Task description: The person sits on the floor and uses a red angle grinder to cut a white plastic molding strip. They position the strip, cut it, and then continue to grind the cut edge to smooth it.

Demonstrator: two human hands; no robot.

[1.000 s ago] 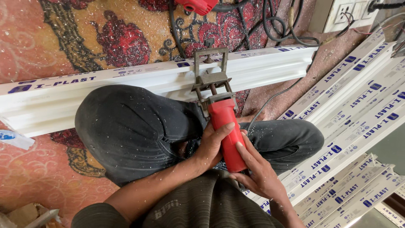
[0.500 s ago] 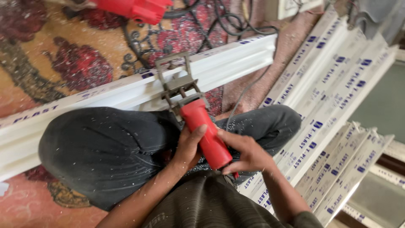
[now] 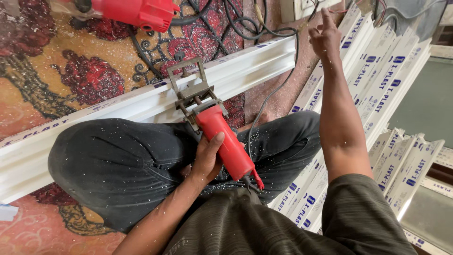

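My left hand grips the red body of a power router whose grey metal base rests on a long white plastic profile lying across my lap and the carpet. My right hand is raised far forward with fingers spread, holding nothing, near a wall socket at the top. The tool's cord runs from its rear up toward that socket.
Another red power tool lies on the patterned carpet at top left beside black cables. Stacked white profiles with blue print lie to the right. White shavings are scattered over my dark trousers.
My right hand has let go of the red tool and reached up toward the socket. The left hand still holds the tool on the profile.
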